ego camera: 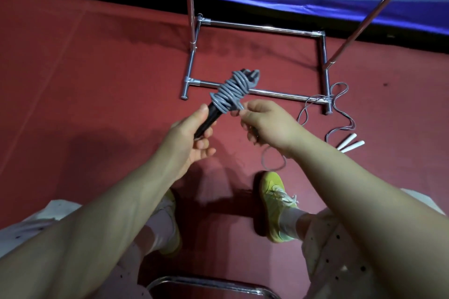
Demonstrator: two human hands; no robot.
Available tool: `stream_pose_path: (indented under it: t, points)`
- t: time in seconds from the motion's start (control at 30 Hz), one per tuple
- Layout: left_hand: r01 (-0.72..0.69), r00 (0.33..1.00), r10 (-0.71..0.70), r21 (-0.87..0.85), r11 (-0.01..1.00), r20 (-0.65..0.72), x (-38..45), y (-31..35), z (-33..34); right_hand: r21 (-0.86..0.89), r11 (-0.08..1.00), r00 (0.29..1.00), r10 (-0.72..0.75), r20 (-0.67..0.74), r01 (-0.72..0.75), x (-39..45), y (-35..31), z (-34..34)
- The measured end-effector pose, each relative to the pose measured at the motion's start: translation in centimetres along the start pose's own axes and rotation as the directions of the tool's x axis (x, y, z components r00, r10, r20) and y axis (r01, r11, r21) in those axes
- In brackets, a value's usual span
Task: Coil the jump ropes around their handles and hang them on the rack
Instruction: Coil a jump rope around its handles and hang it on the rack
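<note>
The left hand (pixel 194 133) grips the black handles (pixel 207 120), pointing toward 1 o'clock, with grey rope (pixel 230 91) coiled thick round their far end. At 3 o'clock of the coil the right hand (pixel 264 124) pinches the rope's loose end. The rack (pixel 267 28) stands at 12 o'clock. A second rope (pixel 340 107) with white handles (pixel 349 143) lies on the red floor (pixel 97 68) at 3 o'clock.

**Both hands engaged, arms out front**

Left hand (pixel 194 133): thumb up along the black handles (pixel 206 120), fingers curled underneath, palm turned inward. Right hand (pixel 264 124): fingers curled, pinching the grey rope (pixel 230 91) near its tips. Both forearms bare, extended forward and converging.
</note>
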State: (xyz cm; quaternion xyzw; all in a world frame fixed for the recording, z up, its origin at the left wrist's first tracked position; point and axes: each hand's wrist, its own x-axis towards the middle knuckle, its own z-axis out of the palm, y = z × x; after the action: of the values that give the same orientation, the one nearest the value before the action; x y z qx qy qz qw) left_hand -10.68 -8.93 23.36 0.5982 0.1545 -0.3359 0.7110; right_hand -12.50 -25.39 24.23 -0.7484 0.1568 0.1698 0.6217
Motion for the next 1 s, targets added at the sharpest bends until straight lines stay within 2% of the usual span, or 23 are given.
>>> stream_pose_path:
  t: [0.13, 0.2, 0.27, 0.33, 0.37, 0.4, 0.43, 0.5, 0.57, 0.63, 0.67, 0.73, 0.83, 0.9, 1.0]
  points:
    - [-0.03, 0.994, 0.044, 0.132, 0.991, -0.101, 0.6, 0.4, -0.3, -0.149, 0.988, 1.0, 0.026, -0.013, -0.028, 0.1, -0.3, -0.1]
    - [-0.032, 0.98, 0.081, 0.256, 0.966, -0.181, 1.1, 0.3, -0.5, -0.322, 0.946, 0.999, 0.036, 0.014, -0.03, -0.1, -0.5, -0.1]
    - [-0.018, 0.968, 0.108, 0.368, 0.93, -0.226, 1.7, 0.4, -1.2, -0.565, 0.823, 0.997, -0.036, 0.062, 0.065, -0.5, -0.9, -0.2]
    - [-0.03, 0.968, 0.161, 0.547, 0.837, -0.192, 2.2, 0.5, -2.0, -0.781, 0.597, 0.982, -0.155, 0.112, 0.183, -0.7, -1.2, -0.4]
    - [-0.05, 0.97, 0.192, 0.645, 0.762, -0.152, 2.4, 0.4, -2.4, -0.821, 0.525, 0.97, -0.201, 0.135, 0.223, -0.9, -1.3, -0.6]
    - [-0.078, 0.97, 0.219, 0.726, 0.683, -0.102, 2.5, 0.4, -2.6, -0.82, 0.511, 0.959, -0.237, 0.153, 0.257, -1.0, -1.6, -0.9]
    - [-0.105, 0.972, 0.23, 0.782, 0.614, -0.05, 2.4, 0.4, -2.6, -0.803, 0.526, 0.952, -0.258, 0.163, 0.28, -1.0, -1.8, -1.2]
    - [-0.146, 0.978, 0.205, 0.836, 0.53, 0.04, 2.1, 0.3, -2.4, -0.71, 0.642, 0.953, -0.258, 0.156, 0.29, -1.1, -2.1, -1.9]
    - [-0.207, 0.974, 0.187, 0.846, 0.492, 0.129, 1.8, 0.3, -2.3, -0.596, 0.757, 0.963, -0.214, 0.163, 0.269, -1.2, -2.3, -2.5]
    - [-0.296, 0.955, 0.173, 0.813, 0.501, 0.241, 1.4, 0.4, -2.2, -0.48, 0.844, 0.969, -0.173, 0.177, 0.239, -1.2, -2.4, -3.2]
    - [-0.334, 0.942, 0.163, 0.775, 0.536, 0.293, 1.4, 0.6, -2.2, -0.41, 0.882, 0.967, -0.163, 0.197, 0.232, -1.3, -2.4, -3.5]
    - [-0.354, 0.922, 0.133, 0.653, 0.67, 0.364, 1.0, 0.9, -2.0, -0.221, 0.947, 0.953, -0.175, 0.249, 0.232, -1.4, -2.4, -4.0]
    - [-0.233, 0.888, 0.019, 0.415, 0.88, 0.459, 0.5, 0.6, -2.2, 0.13, 0.979, 0.92, -0.192, 0.341, 0.156, -1.6, -2.3, -4.1]
    - [-0.143, 0.835, -0.017, 0.247, 0.958, 0.551, 0.3, 0.3, -2.5, 0.295, 0.951, 0.894, -0.208, 0.398, 0.09, -1.6, -2.1, -3.7]
    - [-0.02, 0.773, -0.046, 0.096, 0.995, 0.633, 0.3, 0.2, -2.5, 0.428, 0.9, 0.888, -0.263, 0.377, 0.085, -1.3, -1.8, -3.6]
